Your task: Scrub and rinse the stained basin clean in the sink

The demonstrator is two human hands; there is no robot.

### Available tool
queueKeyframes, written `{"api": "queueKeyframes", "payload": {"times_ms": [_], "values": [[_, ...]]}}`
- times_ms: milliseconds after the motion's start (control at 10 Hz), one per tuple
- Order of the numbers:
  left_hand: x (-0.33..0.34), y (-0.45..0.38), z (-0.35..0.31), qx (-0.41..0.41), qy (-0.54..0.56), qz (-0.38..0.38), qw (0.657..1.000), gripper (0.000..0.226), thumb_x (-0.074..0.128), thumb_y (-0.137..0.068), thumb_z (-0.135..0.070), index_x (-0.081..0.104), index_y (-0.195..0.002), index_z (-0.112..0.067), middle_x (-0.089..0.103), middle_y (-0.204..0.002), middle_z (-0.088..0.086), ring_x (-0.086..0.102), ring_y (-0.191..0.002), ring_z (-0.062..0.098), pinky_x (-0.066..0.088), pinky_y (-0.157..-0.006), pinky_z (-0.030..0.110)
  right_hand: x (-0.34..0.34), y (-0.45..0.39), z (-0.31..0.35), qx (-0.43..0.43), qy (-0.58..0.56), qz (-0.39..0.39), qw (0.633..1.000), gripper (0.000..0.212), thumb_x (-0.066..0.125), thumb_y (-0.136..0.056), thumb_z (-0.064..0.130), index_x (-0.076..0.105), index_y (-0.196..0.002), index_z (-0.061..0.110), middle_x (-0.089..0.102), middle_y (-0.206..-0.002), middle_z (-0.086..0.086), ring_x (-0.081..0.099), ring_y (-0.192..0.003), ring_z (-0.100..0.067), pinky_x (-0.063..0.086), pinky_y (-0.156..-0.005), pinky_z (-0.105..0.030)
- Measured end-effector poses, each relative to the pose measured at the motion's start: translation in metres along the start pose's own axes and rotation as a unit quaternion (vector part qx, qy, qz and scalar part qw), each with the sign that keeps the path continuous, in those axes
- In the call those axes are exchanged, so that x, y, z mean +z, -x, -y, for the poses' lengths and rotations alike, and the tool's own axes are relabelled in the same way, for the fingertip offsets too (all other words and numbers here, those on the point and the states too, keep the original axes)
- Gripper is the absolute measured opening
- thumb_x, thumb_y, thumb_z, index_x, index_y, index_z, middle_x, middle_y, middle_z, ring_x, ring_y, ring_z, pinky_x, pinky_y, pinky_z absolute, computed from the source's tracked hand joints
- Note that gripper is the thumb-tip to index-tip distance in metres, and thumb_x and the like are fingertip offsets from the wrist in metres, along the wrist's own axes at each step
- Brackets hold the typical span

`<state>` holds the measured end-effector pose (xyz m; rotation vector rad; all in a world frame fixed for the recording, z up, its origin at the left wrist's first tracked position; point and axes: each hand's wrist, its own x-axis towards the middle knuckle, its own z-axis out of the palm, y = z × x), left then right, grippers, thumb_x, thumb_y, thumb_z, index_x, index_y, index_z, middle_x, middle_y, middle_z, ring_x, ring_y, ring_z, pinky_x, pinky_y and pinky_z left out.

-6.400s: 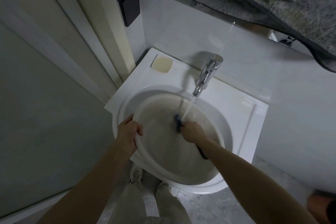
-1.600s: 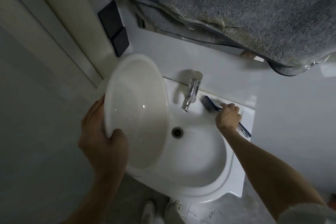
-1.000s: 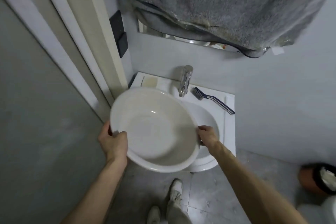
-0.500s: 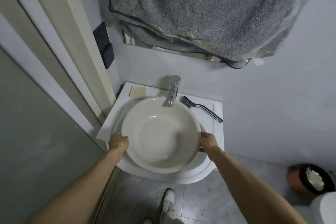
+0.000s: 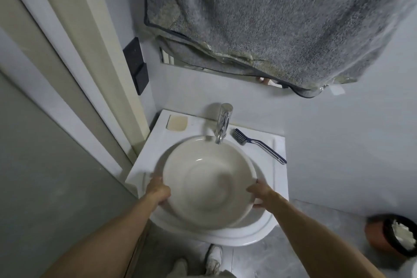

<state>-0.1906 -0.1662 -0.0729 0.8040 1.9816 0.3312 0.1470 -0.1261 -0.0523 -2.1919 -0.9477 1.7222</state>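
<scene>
The round cream basin (image 5: 203,178) sits upright inside the white sink (image 5: 158,142), right under the tap. My left hand (image 5: 158,192) grips its left rim with curled fingers. My right hand (image 5: 259,194) holds the right rim, fingers wrapped under the edge. The basin's inside looks pale and smooth, and no water runs into it. A dark blue scrub brush (image 5: 257,144) lies on the sink's back right ledge, away from both hands.
A chrome tap (image 5: 223,124) stands at the back of the sink, with a yellowish soap recess (image 5: 177,122) to its left. A grey towel (image 5: 270,18) hangs overhead. A door frame (image 5: 94,70) is at left, and a bin (image 5: 392,237) stands on the floor at right.
Earlier the basin was scrubbed under running water, then lifted and tipped while the brush went onto the ledge. Since half a second ago the basin has shifted slightly in the sink under both hands.
</scene>
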Motion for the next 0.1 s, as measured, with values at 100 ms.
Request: {"api": "queueKeyframes", "payload": {"times_ms": [100], "values": [[-0.0124,-0.0034,-0.0204,0.015,-0.063,-0.030,0.997,0.047,0.051,-0.087,-0.009,0.054,-0.134,-0.004,0.059,-0.131,0.018,0.059,-0.115,0.037,0.054,-0.093,0.040,0.0045,0.0028,0.0249,-0.048,0.119,-0.101,0.987,0.023,0.059,-0.082,0.013,0.061,-0.103,0.003,0.061,-0.091,-0.012,0.061,-0.081,-0.028,0.045,-0.066,-0.028]]}}
